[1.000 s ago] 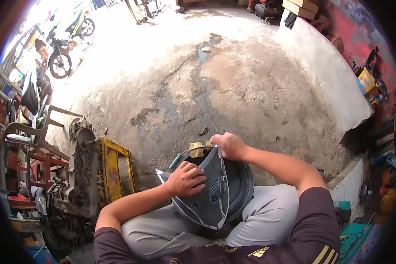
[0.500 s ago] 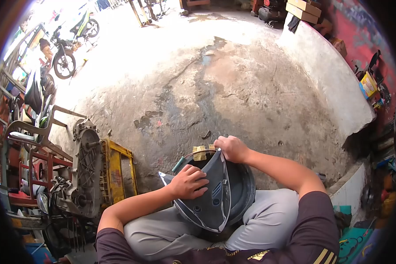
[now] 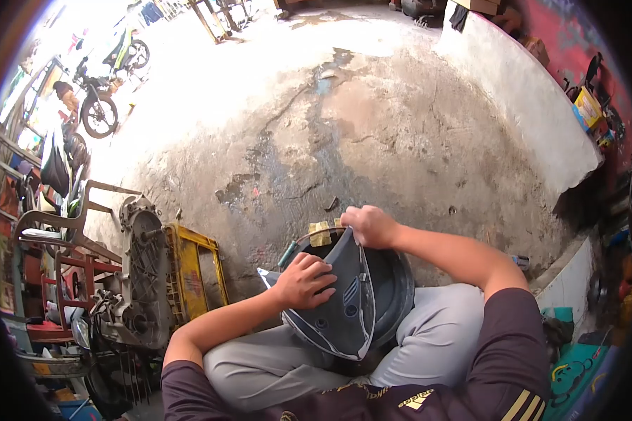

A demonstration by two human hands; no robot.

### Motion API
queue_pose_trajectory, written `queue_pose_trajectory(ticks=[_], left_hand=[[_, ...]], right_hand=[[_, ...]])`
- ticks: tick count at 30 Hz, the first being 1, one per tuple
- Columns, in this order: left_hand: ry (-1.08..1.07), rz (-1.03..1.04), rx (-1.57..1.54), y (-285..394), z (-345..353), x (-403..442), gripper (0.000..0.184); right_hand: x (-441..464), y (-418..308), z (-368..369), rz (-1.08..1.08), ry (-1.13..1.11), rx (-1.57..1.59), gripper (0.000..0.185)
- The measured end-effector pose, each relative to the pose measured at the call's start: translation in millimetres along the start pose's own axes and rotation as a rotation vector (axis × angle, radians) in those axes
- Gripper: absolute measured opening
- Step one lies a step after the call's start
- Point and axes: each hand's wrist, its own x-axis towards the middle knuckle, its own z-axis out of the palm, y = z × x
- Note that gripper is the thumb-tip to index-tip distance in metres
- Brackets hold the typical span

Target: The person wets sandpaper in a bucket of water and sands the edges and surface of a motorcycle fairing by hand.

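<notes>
Barely moved, left hand (image 3: 305, 282) lies spread over the dark panel (image 3: 333, 323); right hand (image 3: 372, 226) seemingly pinches its tip.

left hand (image 3: 303, 283): back up, fingers (image 3: 320, 282) slightly apart | right hand (image 3: 372, 226): curled in | both arms (image 3: 456, 259) bent

the cracked, stained concrete floor (image 3: 400, 161) bears a small dark scrap (image 3: 332, 204), a yellow crate (image 3: 176, 272) and a motorbike (image 3: 97, 107).
</notes>
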Motion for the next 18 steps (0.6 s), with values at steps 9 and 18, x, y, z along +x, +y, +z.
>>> queue_pose_trajectory(ticks=[9,18], left_hand=[[0.008,-0.016,-0.007,-0.9,3.3,-2.1,0.029],[-0.016,-0.029,0.012,0.1,2.9,-1.0,0.028]], right_hand=[[4.7,-0.8,-1.7,0.056,-0.001,0.039,0.026],[3.9,3.0,-2.6,0.014,-0.026,-0.003,0.023]])
